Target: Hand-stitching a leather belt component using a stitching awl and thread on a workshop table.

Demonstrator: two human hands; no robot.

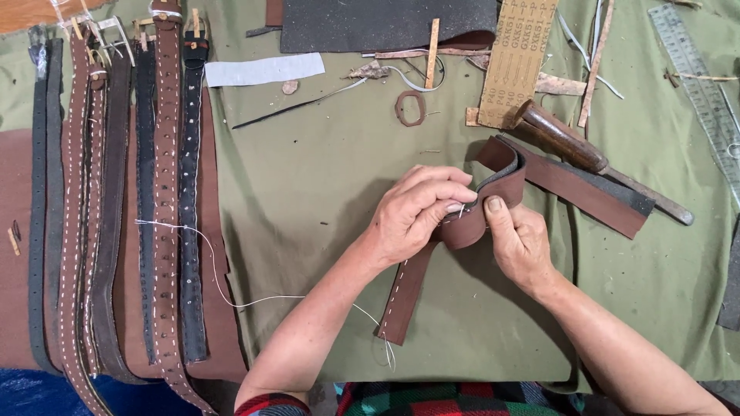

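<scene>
A brown leather strap with white stitching along its edge lies across the green cloth, bent into a loop at its middle. My left hand pinches the strap at the loop, its fingers closed where a white thread comes out. My right hand grips the folded strap from the right, thumb pressed on top. The strap's far end runs off to the right. The thread trails left across the cloth toward the row of belts.
Several finished stitched belts lie side by side at the left. An awl with a wooden handle rests right of my hands. A sandpaper strip, a small leather loop, a dark sheet and a metal ruler lie farther back.
</scene>
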